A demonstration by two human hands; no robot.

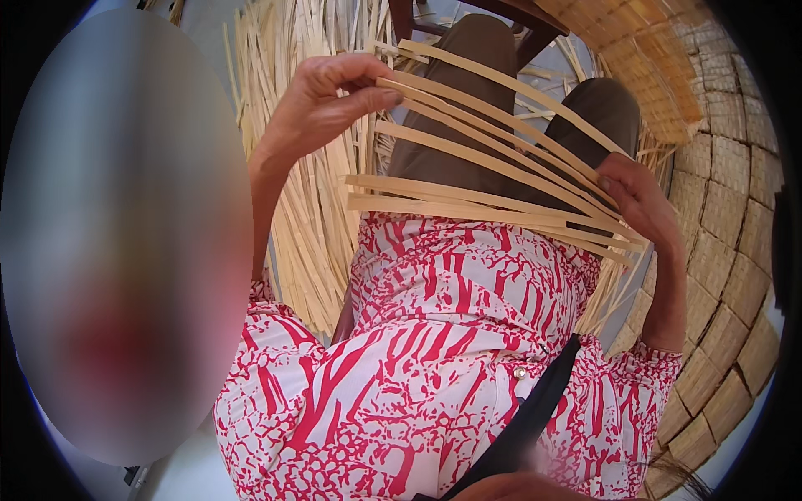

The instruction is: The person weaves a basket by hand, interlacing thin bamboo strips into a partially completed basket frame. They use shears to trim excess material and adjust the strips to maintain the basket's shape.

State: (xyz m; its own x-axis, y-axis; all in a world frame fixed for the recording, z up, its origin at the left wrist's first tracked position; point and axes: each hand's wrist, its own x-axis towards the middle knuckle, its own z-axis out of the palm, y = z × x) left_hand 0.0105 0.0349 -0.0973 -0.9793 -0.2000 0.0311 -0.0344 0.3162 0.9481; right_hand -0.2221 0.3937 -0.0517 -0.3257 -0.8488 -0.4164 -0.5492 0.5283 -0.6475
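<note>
Several long, flat, pale bamboo-like strips (443, 146) stretch across my lap, fanned apart at their left ends. My right hand (643, 204) closes round their right ends, where they gather together. With thumb and fingers pinched, my left hand (330, 96) grips the left end of a strip near the top of the fan. One strip above it arcs over my knees, its left end free. The lower strips lie just above my red-and-white patterned shirt (443, 275), their left ends loose. My right fingers partly hide the gathered ends.
A large heap of similar loose strips (292, 184) lies to my left. Beside me on the right stand stacked woven pieces (718, 250), with a tan woven panel (635, 58) above. Dark wooden furniture (543, 37) is beyond my knees. A blurred oval covers the far left.
</note>
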